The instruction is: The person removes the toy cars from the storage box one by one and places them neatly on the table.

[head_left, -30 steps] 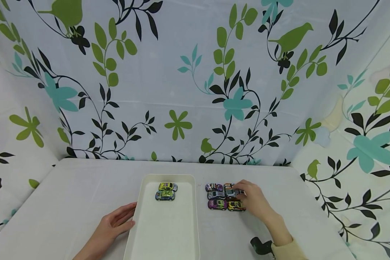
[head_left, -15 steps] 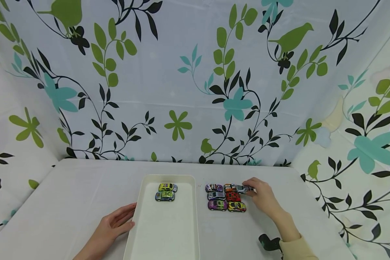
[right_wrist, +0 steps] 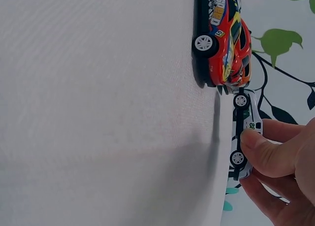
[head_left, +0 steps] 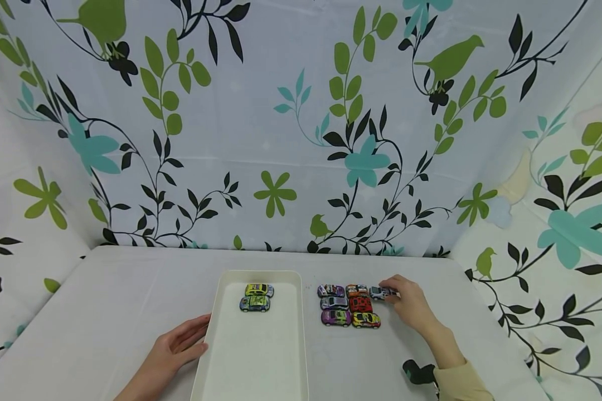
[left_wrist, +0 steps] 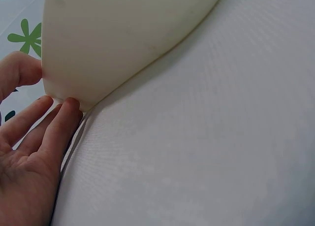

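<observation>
My right hand (head_left: 412, 305) pinches a white toy car (head_left: 379, 292) between thumb and fingers, at the far right end of a cluster of toy cars. In the right wrist view the held car (right_wrist: 252, 110) shows its side and wheels, just beyond a red and yellow car (right_wrist: 224, 44). My left hand (head_left: 174, 348) touches the left side of a white tray (head_left: 256, 356). Its fingertips (left_wrist: 71, 104) rest against the tray's outer wall (left_wrist: 113, 44). Two toy cars, a yellow one (head_left: 259, 289) and a green and blue one (head_left: 255, 303), sit inside near the tray's far end.
Right of the tray, toy cars stand in two columns on the white table (head_left: 351, 362), among them a purple one (head_left: 336, 318), a red one (head_left: 360, 304) and a yellow one (head_left: 366, 319). A patterned cloth (head_left: 215, 139) hangs behind the table.
My right hand has drawn the white car rightward from above the red and orange cars to beside the orange one. The left hand and tray have kept their place.
</observation>
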Tool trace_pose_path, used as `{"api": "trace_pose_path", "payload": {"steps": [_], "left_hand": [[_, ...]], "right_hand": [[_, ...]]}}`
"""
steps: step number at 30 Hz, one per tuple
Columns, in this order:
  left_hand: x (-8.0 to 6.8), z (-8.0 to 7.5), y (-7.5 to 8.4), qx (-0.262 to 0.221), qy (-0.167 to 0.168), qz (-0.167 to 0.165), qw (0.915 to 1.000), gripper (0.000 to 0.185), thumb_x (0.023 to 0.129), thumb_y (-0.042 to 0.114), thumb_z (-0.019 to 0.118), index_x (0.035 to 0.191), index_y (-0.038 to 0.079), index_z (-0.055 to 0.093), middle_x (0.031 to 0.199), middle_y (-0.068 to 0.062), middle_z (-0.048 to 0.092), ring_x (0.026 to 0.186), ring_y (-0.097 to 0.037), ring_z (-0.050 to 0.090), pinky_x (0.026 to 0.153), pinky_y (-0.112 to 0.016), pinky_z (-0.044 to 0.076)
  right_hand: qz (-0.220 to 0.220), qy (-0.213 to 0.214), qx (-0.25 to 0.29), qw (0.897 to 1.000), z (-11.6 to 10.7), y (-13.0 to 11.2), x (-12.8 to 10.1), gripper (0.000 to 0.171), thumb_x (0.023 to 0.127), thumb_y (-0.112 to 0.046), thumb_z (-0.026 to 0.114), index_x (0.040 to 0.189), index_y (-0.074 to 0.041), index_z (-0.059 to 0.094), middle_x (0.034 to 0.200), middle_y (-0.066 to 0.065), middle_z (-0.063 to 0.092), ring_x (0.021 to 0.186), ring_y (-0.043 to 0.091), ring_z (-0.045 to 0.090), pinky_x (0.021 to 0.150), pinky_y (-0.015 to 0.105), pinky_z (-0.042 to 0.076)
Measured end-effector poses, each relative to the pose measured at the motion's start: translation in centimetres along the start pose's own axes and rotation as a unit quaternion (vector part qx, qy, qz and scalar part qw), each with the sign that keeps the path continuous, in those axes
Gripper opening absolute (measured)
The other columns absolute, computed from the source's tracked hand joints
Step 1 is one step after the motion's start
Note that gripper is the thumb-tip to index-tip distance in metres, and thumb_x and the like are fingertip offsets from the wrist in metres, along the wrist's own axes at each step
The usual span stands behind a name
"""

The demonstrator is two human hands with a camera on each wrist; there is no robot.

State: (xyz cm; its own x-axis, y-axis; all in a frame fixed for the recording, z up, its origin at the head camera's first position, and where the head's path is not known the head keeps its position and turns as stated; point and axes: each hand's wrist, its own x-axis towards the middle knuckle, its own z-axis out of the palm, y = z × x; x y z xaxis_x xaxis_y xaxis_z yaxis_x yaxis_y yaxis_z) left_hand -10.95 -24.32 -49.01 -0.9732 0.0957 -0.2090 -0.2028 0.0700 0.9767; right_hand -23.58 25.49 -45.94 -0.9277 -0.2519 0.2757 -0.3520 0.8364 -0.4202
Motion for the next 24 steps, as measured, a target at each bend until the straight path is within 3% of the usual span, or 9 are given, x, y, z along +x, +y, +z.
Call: {"api": "trace_pose_path", "payload": {"steps": [13,24], "left_hand": [[0.0,-0.1,-0.2,-0.003,-0.009,0.012,0.9999,0.067,0.093,0.016,0.070,0.151,0.001,0.039,0.156,-0.021,0.039,0.116,0.011,0.055,0.093,-0.016,0.051],[0.0,-0.2,-0.1,-0.006,-0.009,0.002,0.9999,0.068,0.093,0.018,0.071,0.151,0.003,0.039,0.156,-0.019,0.039,0.115,0.012,0.055,0.096,-0.020,0.052]], "right_hand": [[-0.002,-0.002,-0.002,1.000,0.7,0.6,0.2,0.030,0.078,0.015,0.073,0.103,-0.003,0.074,0.101,0.009,0.071,0.100,0.032,0.067,0.089,0.052,0.055],[-0.005,-0.002,-0.020,1.000,1.3,0.8,0.4,0.034,0.079,0.019,0.068,0.105,-0.002,0.073,0.105,0.012,0.070,0.103,0.035,0.066,0.091,0.053,0.055]]}}
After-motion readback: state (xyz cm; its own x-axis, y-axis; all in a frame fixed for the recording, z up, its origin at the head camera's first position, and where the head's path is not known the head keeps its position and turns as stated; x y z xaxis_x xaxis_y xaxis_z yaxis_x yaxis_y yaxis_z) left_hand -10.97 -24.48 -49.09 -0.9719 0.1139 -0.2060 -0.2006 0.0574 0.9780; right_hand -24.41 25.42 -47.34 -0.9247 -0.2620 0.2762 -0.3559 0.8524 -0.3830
